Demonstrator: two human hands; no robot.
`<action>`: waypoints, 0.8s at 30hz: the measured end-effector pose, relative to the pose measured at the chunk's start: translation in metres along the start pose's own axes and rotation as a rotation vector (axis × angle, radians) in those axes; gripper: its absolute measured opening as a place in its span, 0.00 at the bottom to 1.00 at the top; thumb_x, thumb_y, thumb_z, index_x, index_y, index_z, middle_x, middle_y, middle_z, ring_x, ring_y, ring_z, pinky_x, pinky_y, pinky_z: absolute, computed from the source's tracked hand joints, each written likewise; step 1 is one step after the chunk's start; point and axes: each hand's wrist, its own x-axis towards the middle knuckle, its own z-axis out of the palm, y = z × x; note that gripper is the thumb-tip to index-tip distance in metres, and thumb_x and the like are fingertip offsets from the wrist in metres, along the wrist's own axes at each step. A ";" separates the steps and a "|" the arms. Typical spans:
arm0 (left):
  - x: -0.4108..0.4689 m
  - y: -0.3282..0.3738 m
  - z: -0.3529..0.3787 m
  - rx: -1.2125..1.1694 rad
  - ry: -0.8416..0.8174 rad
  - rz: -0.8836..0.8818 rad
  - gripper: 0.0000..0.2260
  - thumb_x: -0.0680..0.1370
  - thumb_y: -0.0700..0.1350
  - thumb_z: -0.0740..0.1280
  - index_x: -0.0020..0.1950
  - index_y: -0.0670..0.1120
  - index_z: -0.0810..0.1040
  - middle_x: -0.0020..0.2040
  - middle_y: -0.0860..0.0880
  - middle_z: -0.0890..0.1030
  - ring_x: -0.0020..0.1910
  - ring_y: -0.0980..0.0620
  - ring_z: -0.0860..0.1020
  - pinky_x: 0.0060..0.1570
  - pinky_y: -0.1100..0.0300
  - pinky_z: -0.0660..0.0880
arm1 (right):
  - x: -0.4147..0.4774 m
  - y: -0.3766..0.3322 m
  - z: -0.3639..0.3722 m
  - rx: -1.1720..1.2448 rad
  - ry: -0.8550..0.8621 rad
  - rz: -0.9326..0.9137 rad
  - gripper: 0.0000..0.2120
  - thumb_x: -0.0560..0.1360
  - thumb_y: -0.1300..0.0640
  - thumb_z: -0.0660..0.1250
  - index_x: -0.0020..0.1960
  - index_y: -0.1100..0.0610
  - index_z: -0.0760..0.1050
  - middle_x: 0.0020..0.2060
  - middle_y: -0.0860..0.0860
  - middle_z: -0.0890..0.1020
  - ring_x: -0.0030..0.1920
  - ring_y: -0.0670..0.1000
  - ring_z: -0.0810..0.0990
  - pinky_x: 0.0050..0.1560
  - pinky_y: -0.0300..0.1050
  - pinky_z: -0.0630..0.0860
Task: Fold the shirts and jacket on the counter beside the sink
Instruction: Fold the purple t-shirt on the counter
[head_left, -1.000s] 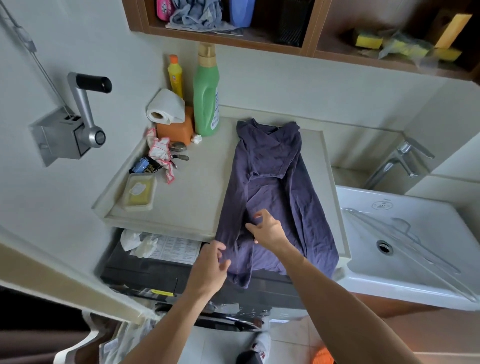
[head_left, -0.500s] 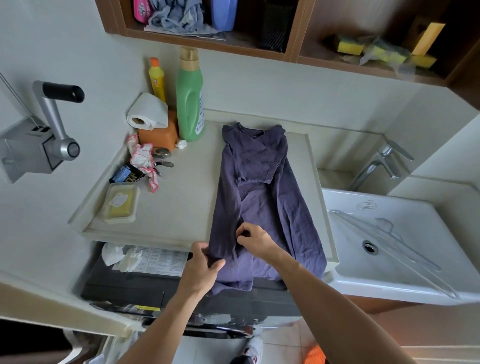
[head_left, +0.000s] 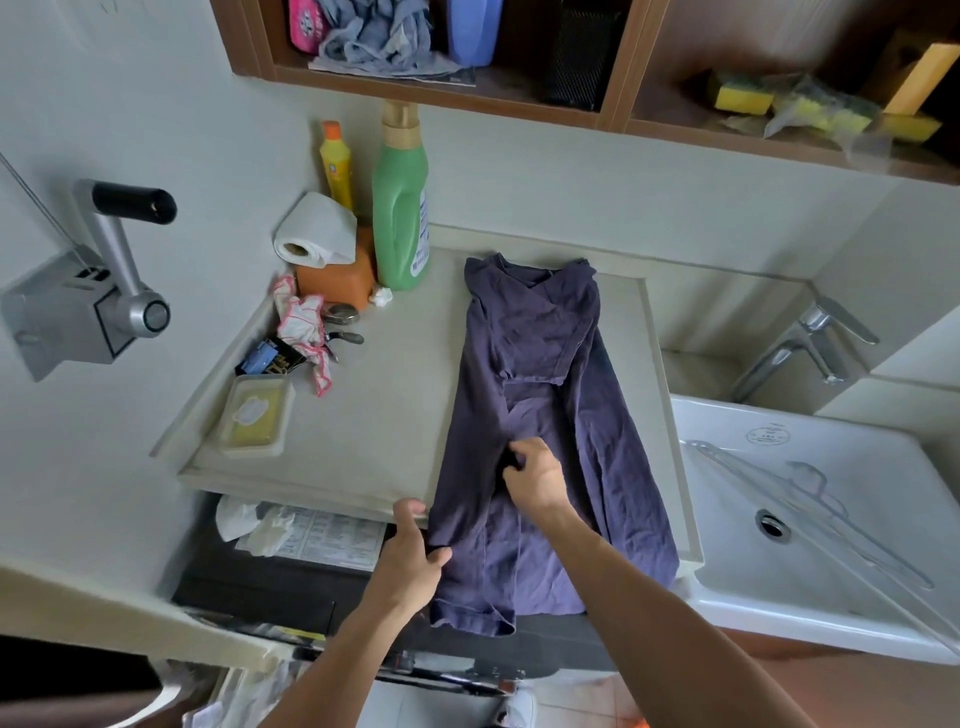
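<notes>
A person's left hand (head_left: 415, 564) grips the purple shirt (head_left: 545, 364) by its edge and the right hand (head_left: 535, 478) pinches its centre on the surface (head_left: 374, 415), apparently mid lengthwise fold; next, hem likely goes toward collar.

Home laundry nook built round a pale counter (head_left: 374, 415)

At the back of the counter stand a green detergent bottle (head_left: 402, 208), a yellow bottle (head_left: 335, 163) and a paper roll (head_left: 317, 228), and a purple shirt (head_left: 540, 415) lies spread along its right half. Just right of the counter, a white sink (head_left: 893, 467) holds clear clothes hangers (head_left: 857, 545), with a chrome tap (head_left: 810, 343) behind. Under the counter's front edge sits a dark appliance (head_left: 260, 587) with a printed sheet (head_left: 332, 538) on top. Above the counter, a wooden shelf (head_left: 441, 96) holds yellow sponges (head_left: 740, 93) and heaped grey cloth (head_left: 379, 36). On the wall to its left hangs a metal crank (head_left: 114, 260).
</notes>
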 end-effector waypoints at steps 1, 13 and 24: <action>-0.001 0.001 0.000 0.010 0.002 0.001 0.24 0.78 0.42 0.70 0.67 0.48 0.58 0.52 0.47 0.78 0.50 0.45 0.80 0.50 0.55 0.75 | 0.003 -0.002 -0.001 -0.027 -0.034 0.018 0.10 0.71 0.67 0.60 0.49 0.61 0.78 0.54 0.53 0.76 0.50 0.54 0.78 0.46 0.43 0.77; 0.036 0.050 -0.012 0.330 0.256 0.451 0.11 0.81 0.46 0.65 0.63 0.49 0.73 0.57 0.51 0.77 0.54 0.49 0.79 0.50 0.62 0.73 | 0.053 -0.023 -0.014 -0.034 -0.029 0.101 0.12 0.80 0.51 0.62 0.42 0.56 0.78 0.41 0.54 0.81 0.43 0.57 0.81 0.49 0.52 0.81; 0.083 0.061 0.025 0.732 0.097 0.370 0.24 0.83 0.56 0.54 0.77 0.48 0.65 0.78 0.48 0.63 0.74 0.47 0.65 0.64 0.53 0.73 | 0.087 -0.006 -0.032 0.137 -0.181 0.121 0.14 0.76 0.52 0.69 0.36 0.60 0.77 0.30 0.54 0.82 0.24 0.50 0.79 0.29 0.45 0.81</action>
